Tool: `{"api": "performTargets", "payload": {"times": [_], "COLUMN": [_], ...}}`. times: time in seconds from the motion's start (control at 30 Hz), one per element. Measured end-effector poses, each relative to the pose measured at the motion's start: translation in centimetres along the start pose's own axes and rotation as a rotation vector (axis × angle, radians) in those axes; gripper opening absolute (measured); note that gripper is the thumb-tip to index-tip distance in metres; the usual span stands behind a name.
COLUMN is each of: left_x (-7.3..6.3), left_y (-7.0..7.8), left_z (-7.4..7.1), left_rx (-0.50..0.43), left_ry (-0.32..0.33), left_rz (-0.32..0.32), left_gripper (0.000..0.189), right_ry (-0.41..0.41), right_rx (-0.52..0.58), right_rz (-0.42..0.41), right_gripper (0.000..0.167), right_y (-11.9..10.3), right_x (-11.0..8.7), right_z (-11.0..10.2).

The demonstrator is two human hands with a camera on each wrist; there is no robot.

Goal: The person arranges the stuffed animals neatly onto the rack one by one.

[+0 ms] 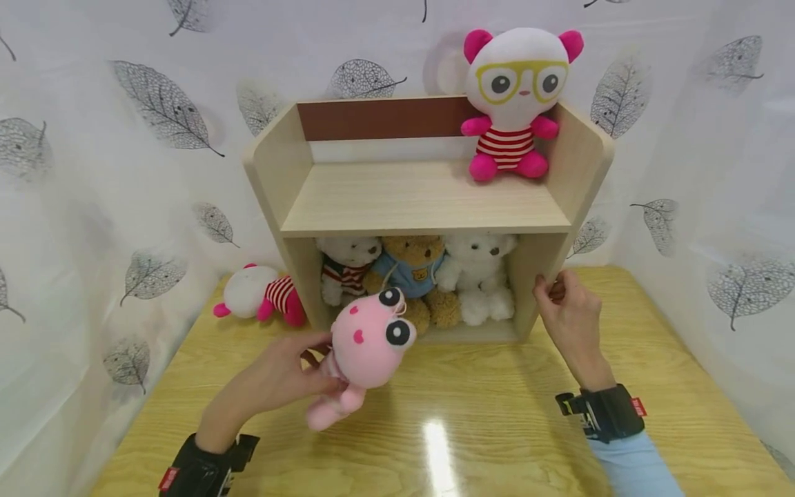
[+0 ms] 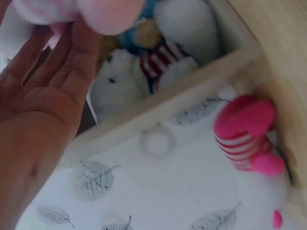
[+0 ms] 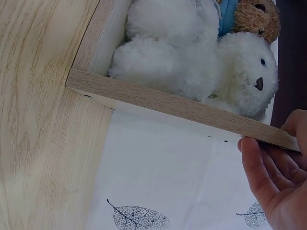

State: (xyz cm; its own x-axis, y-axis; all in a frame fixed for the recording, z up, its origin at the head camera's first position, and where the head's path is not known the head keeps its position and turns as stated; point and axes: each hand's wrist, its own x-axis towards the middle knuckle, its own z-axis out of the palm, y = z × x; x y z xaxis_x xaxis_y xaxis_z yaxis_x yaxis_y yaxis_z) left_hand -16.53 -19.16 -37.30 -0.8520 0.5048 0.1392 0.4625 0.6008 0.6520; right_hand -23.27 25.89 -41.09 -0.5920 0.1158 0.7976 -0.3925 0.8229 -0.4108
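My left hand [image 1: 282,373] grips a pink plush frog [image 1: 373,338] by its body, holding it tilted above the table before the shelf. The frog has big black-and-white eyes and red heart marks. In the left wrist view only part of the frog [image 2: 110,14] shows, above the fingers. My right hand [image 1: 570,317] pinches the front edge of the right side panel of the small wooden shelf [image 1: 428,200]. In the right wrist view, the fingers [image 3: 254,163] lie along the panel's outer side, beside the white plush bear [image 3: 244,72].
On the lower shelf sit a white bear in a striped top [image 1: 350,266], a brown bear in blue [image 1: 413,273] and a white bear [image 1: 478,276]. A panda plush with yellow glasses [image 1: 522,90] sits on the upper shelf. Another pink-and-white plush [image 1: 248,293] lies left of the shelf.
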Motion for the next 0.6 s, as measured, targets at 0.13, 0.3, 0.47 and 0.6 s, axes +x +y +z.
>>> {"api": "performTargets", "payload": {"times": [0.13, 0.3, 0.47, 0.6], "left_x": [1.6, 3.7, 5.5, 6.4], "left_y": [1.9, 4.1, 5.7, 6.5], "left_z": [-0.1, -0.4, -1.0, -1.5], "left_rx": [-0.085, -0.201, -0.249, -0.298], "left_ry": [0.115, 0.221, 0.251, 0.265], "left_rz": [0.084, 0.194, 0.258, 0.27], "left_gripper": [0.045, 0.048, 0.046, 0.045], "right_ry": [0.014, 0.015, 0.011, 0.012], "right_rx": [0.012, 0.01, 0.008, 0.012], "right_rz": [-0.008, -0.005, 0.003, -0.002], "right_gripper": [0.011, 0.012, 0.013, 0.012], "right_y": [-0.1, -0.2, -0.2, -0.2], "right_x": [0.0, 0.0, 0.0, 0.0], "right_z": [0.0, 0.0, 0.0, 0.0]}}
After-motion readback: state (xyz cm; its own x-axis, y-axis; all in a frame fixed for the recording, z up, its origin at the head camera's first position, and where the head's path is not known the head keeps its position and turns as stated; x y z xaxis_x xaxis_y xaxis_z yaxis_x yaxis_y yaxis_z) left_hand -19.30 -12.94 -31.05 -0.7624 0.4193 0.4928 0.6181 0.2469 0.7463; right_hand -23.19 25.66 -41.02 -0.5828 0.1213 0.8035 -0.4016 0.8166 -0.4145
